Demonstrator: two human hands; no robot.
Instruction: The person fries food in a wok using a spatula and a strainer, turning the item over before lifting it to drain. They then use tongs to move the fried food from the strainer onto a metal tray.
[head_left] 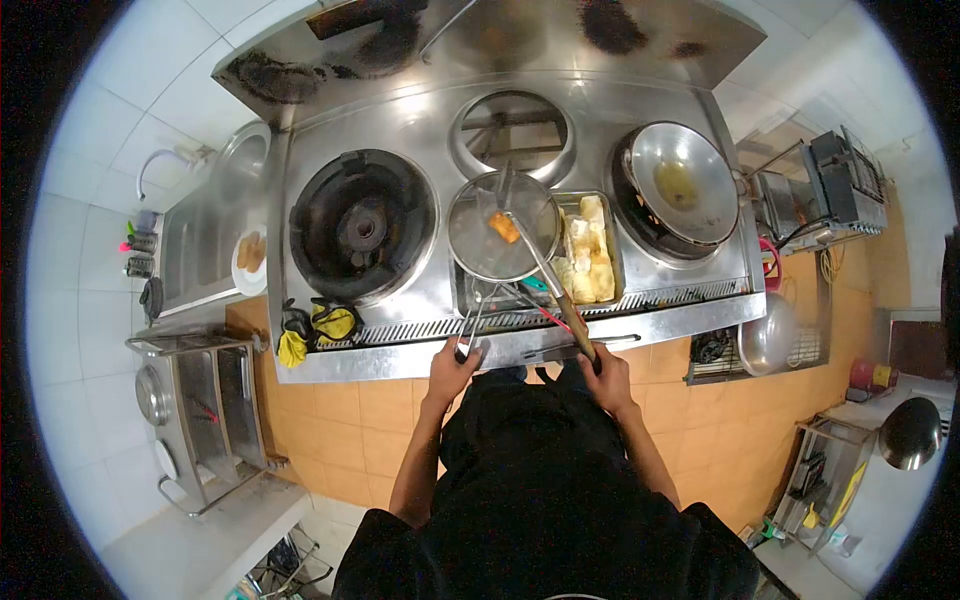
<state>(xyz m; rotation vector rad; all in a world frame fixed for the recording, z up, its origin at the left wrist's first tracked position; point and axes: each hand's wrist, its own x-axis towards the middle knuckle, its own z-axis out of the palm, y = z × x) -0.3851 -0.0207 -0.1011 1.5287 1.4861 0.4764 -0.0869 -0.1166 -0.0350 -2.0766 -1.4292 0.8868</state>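
My right hand [605,382] is wrapped round the wooden handle of a round mesh strainer [480,245]. A golden-brown fried piece [503,227] lies in the mesh. My left hand [454,373] grips metal tongs [472,322], whose tips point up towards the strainer's near rim. Partly under the strainer is a rectangular metal tray [620,275], and its right part bears several pale yellow-white pieces [590,255]. A teal object [534,284] and a red-handled utensil [545,313] show just below the strainer.
A black wok burner [363,230] sits on the left, and a wok [683,183] with yellowish liquid stands on the right. Yellow-and-black gloves [333,322] lie at the stove's front left. A plate [240,282] with brown pieces rests by the sink. Another utensil [580,346] lies along the front edge.
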